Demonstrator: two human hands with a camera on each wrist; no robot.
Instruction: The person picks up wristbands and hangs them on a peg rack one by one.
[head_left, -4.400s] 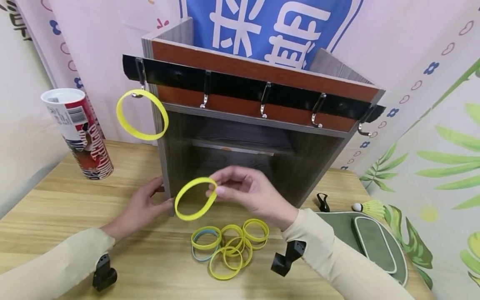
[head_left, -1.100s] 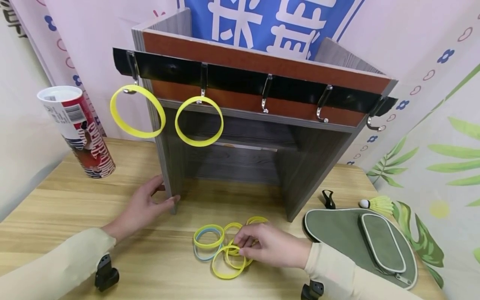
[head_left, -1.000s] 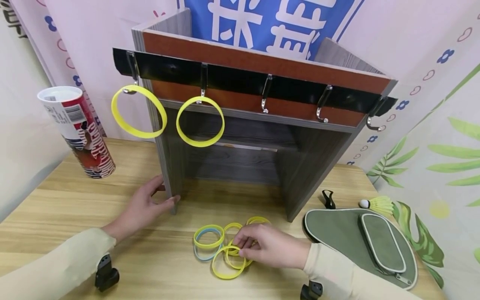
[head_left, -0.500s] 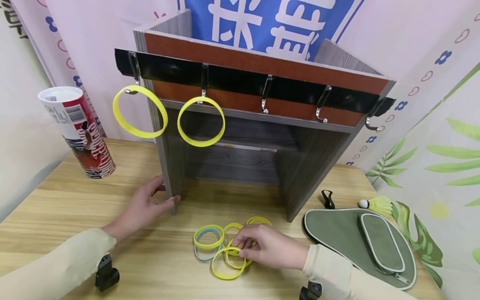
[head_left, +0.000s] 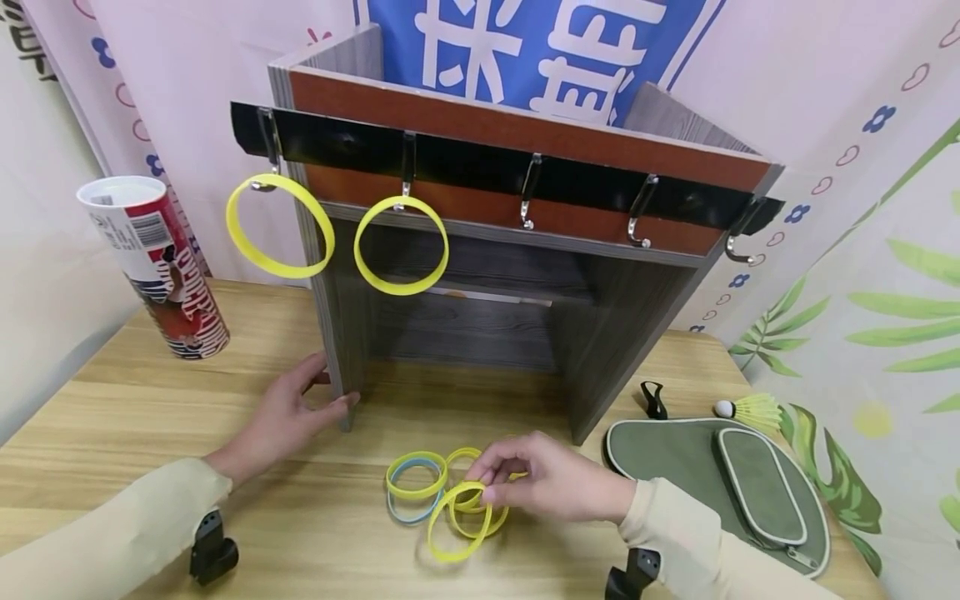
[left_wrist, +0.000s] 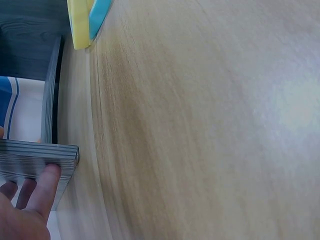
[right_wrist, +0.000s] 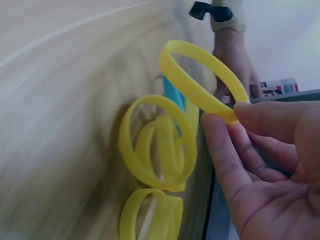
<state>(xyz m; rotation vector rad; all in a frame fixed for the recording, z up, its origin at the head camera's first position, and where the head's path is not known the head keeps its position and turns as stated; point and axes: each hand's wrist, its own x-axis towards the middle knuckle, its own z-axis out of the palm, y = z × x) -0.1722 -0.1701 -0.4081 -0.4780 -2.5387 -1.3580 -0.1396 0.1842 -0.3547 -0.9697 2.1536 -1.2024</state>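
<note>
My right hand [head_left: 558,479] pinches a yellow wristband [right_wrist: 187,91] between thumb and fingertips, tilted just above the loose ones. Below it on the table lie several yellow wristbands [head_left: 416,495] and a blue one [head_left: 405,521]; the hand partly covers the pile. With thumb on one face and fingers on the other, my left hand [head_left: 288,410] grips the lower front edge of the grey wooden shelf unit's side panel [left_wrist: 37,152]. Across the unit's top front runs a black hook strip [head_left: 465,173]. One yellow wristband [head_left: 281,271] hangs on its leftmost hook, another [head_left: 401,289] on the second.
A red and white snack can [head_left: 168,275] stands at the left. On the right lie a green zip case [head_left: 675,458], a yellow shuttlecock [head_left: 753,411] and a small black strap [head_left: 654,402]. Printed cloth [head_left: 795,108] covers the wall behind.
A yellow wristband held earlier now hangs on the second hook. My right hand went down to the pile and has just raised another one slightly. The left hand keeps its place.
</note>
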